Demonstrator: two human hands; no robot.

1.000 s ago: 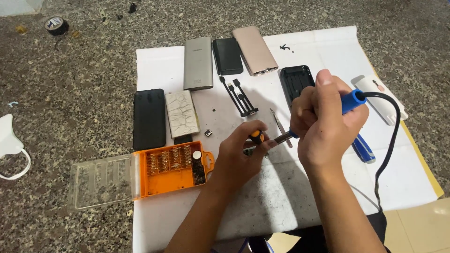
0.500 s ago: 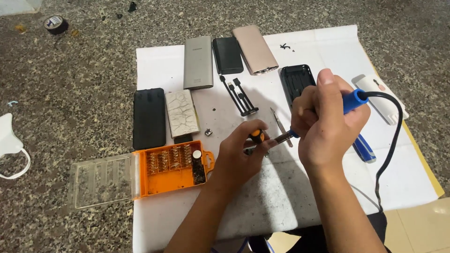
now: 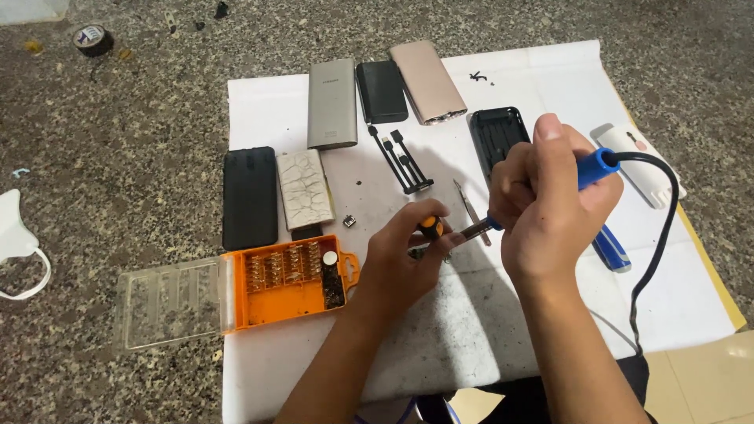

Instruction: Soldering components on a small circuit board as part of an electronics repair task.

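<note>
Little has changed over the last second: the right hand (image 3: pixel 550 200) stays clamped around the blue soldering iron (image 3: pixel 591 167), its tip lowered just right of the orange-and-black screwdriver (image 3: pixel 429 228), which the left hand (image 3: pixel 400 263) keeps pinched; both hands have merely held position, so the work looks steady mid-step. Left of that screwdriver lies the open orange bit case (image 3: pixel 287 281) with its clear lid; beyond it sit a grey slab-shaped pack (image 3: pixel 332 102), a black one (image 3: pixel 381 90) and a rose-gold one (image 3: pixel 426 80)

Blue-handled soldering iron (image 3: pixel 585 169) tilted, tip touching small orange-black tool (image 3: pixel 429 228).
</note>
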